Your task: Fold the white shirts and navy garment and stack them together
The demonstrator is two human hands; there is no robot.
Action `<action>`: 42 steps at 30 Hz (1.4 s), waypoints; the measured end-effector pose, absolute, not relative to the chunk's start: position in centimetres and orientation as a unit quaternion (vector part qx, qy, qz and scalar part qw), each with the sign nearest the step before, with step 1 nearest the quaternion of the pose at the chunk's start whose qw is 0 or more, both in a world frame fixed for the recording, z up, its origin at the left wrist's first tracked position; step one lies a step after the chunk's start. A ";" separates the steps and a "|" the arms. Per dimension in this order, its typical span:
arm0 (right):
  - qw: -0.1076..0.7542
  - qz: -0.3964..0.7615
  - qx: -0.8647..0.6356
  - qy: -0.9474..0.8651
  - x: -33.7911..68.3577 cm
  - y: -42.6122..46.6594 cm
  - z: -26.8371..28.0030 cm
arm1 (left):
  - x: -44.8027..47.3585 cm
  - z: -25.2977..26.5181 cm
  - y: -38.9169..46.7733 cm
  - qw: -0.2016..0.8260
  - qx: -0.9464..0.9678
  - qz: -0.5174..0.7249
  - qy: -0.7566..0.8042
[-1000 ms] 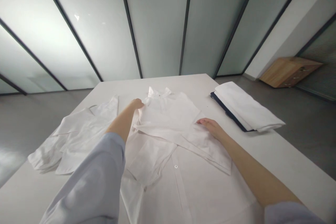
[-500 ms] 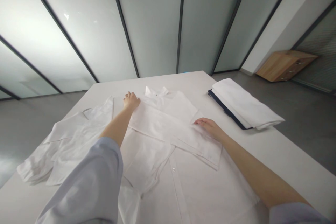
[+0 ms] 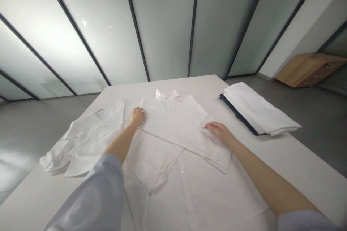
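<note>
A white button-up shirt [image 3: 214,195] lies spread on the table, its collar at the far side. One sleeve [image 3: 173,128] is laid slantwise across its body, and the other [image 3: 154,158] is folded in lower down. My left hand [image 3: 137,116] is closed on the shirt's left shoulder edge, where a small peak of cloth stands up by the fingers. On the opposite side my right hand [image 3: 219,130] has its fingers together, pinching the shirt's edge beside the slanting sleeve. The tips of the left fingers are partly hidden.
Another white garment [image 3: 92,140] lies loosely crumpled on the table's left. At the right edge a folded white cloth [image 3: 257,108] rests on a dark folded item [image 3: 242,117]. Frosted glass panels [image 3: 168,25] stand behind the table [image 3: 200,83], with a wooden cabinet [image 3: 306,70] back right.
My left hand has drawn slightly nearer and its spread fingers have curled in, raising cloth at the shoulder. My right hand stays at the same edge. The camera view has shifted slightly left.
</note>
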State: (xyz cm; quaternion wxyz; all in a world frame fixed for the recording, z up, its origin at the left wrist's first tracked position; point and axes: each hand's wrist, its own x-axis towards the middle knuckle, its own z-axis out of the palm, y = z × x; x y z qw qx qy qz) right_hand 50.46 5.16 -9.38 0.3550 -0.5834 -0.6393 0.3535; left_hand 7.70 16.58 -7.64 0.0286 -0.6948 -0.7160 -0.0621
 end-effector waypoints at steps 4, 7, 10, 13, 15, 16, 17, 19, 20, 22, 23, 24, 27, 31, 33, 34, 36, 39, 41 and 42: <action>0.366 0.365 -0.575 -0.634 50.6 5.4 -9.6 | 7.8 -7.0 16.9 0.026 -0.660 -0.042 -0.749; 0.352 0.366 -0.578 -0.639 50.7 5.4 -9.6 | 9.2 -6.8 16.7 0.010 -0.627 -0.018 -0.779; 0.332 0.349 -0.585 -0.653 50.7 5.5 -9.7 | 11.2 -6.9 15.4 -0.003 -0.636 -0.006 -0.772; 0.304 0.305 -0.599 -0.675 50.6 5.8 -9.7 | 12.5 -7.3 12.6 -0.042 -0.659 0.022 -0.751; 0.269 0.251 -0.614 -0.699 50.3 6.2 -9.5 | 12.5 -7.7 10.5 -0.051 -0.666 0.038 -0.743; 0.246 0.216 -0.617 -0.715 50.1 6.4 -9.4 | 12.2 -7.9 9.5 -0.048 -0.670 0.042 -0.739; 0.221 0.178 -0.616 -0.735 49.9 6.6 -9.4 | 11.8 -8.2 8.7 -0.042 -0.674 0.044 -0.736; 0.165 0.102 -0.604 -0.773 49.4 6.8 -9.6 | 10.8 -8.7 7.3 -0.029 -0.680 0.043 -0.732; 0.136 0.071 -0.599 -0.786 49.1 6.8 -9.8 | 10.3 -8.9 6.9 -0.023 -0.681 0.040 -0.730; 0.079 0.033 -0.600 -0.795 48.7 6.6 -10.3 | 9.5 -9.1 6.5 -0.014 -0.683 0.031 -0.729; 0.057 0.023 -0.604 -0.794 48.5 6.4 -10.6 | 9.2 -9.2 6.5 -0.011 -0.684 0.024 -0.729; 0.040 0.019 -0.609 -0.792 48.4 6.3 -10.7 | 9.1 -9.2 6.6 -0.011 -0.685 0.018 -0.728; 0.016 0.016 -0.617 -0.786 48.2 6.0 -10.8 | 9.0 -9.1 7.2 -0.009 -0.695 -0.010 -0.719; 0.003 0.019 -0.636 -0.771 48.0 6.1 -10.1 | 9.1 -8.8 7.1 0.026 -0.718 -0.063 -0.693; -0.004 0.021 -0.657 -0.753 48.0 6.4 -10.0 | 9.4 -8.4 6.5 0.037 -0.715 -0.072 -0.694; -0.007 0.021 -0.669 -0.743 48.0 6.6 -10.0 | 9.6 -8.2 6.0 0.034 -0.710 -0.067 -0.700; -0.010 0.019 -0.689 -0.724 48.3 7.3 -10.0 | 10.4 -7.7 4.7 0.014 -0.702 -0.044 -0.710; -0.015 0.017 -0.701 -0.713 48.9 8.5 -9.8 | 11.8 -7.4 2.9 -0.004 -0.709 -0.012 -0.705; -0.018 0.013 -0.699 -0.715 49.2 9.2 -9.2 | 12.7 -7.4 2.3 -0.006 -0.711 -0.001 -0.703; -0.014 0.007 -0.700 -0.714 49.2 9.4 -8.8 | 13.1 -7.5 2.2 -0.008 -0.711 0.004 -0.703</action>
